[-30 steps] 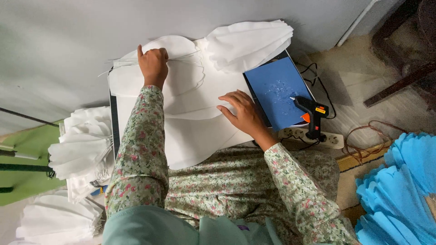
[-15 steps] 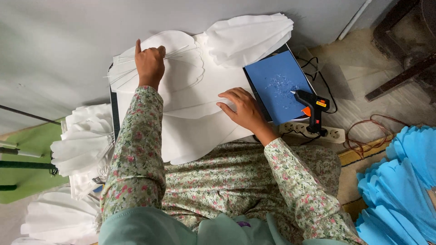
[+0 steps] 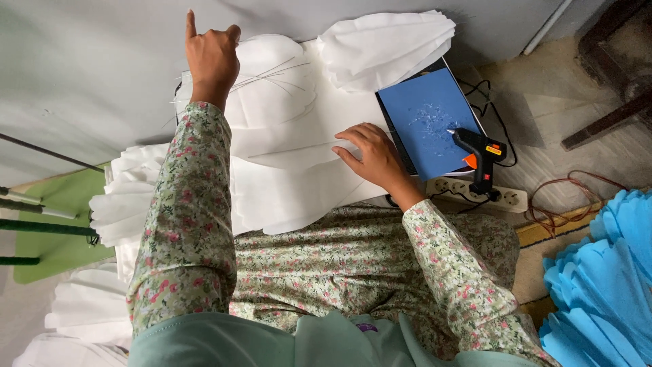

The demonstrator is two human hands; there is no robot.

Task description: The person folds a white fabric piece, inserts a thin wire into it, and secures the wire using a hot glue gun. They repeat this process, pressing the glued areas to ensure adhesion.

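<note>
Head view, looking down at a person seated on the floor, both arms in green floral sleeves reaching forward over the lap.

The left hand (image 3: 212, 54) is raised at the far left, above the far edge of a large white paper petal piece (image 3: 292, 156). Its fingers are loosely curled with one finger pointing up, and it grips nothing that can be seen; thin glue strands (image 3: 272, 76) trail across the paper just beside it.

The right hand (image 3: 372, 158) lies flat near the middle, fingers spread and pressing down on the white paper, not closed around anything.

The white paper petal piece spreads from the lap toward the far wall, with a ruffled white fold at its far right end.

Just right of the right hand lies a blue board (image 3: 428, 122), dotted with dried glue. A black and orange glue gun (image 3: 479, 153) stands at the board's near right edge, above a white power strip (image 3: 479, 195).

At the left, stacks of white petals (image 3: 122, 207) rest beside a green mat (image 3: 58, 231). At the near right corner lies a heap of blue paper petals (image 3: 604, 285).
</note>
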